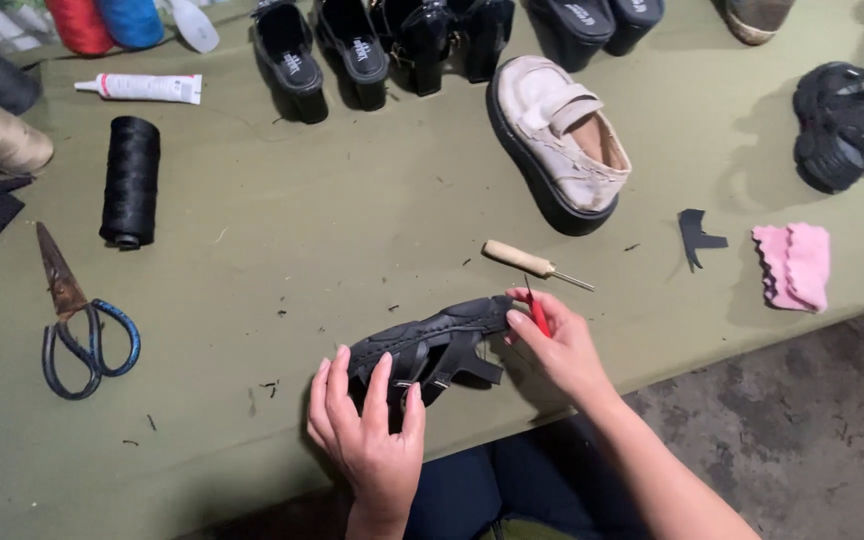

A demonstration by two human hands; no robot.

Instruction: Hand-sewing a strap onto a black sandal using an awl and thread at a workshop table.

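A black strappy sandal (432, 345) lies on its side near the front edge of the olive-green table (352, 220). My left hand (367, 430) grips its heel end, fingers curled over the straps. My right hand (557, 340) pinches a small red tool (538, 318) against the sandal's toe end. Just beyond my right hand lies an awl with a wooden handle (522, 260).
Black-handled scissors (77, 320) and a spool of black thread (130, 180) lie at the left, a glue tube (142, 88) behind them. A cream platform shoe (560, 140), several black shoes along the back, another black sandal (842, 125), a pink cloth (794, 265) and a black scrap (697, 235) sit to the right.
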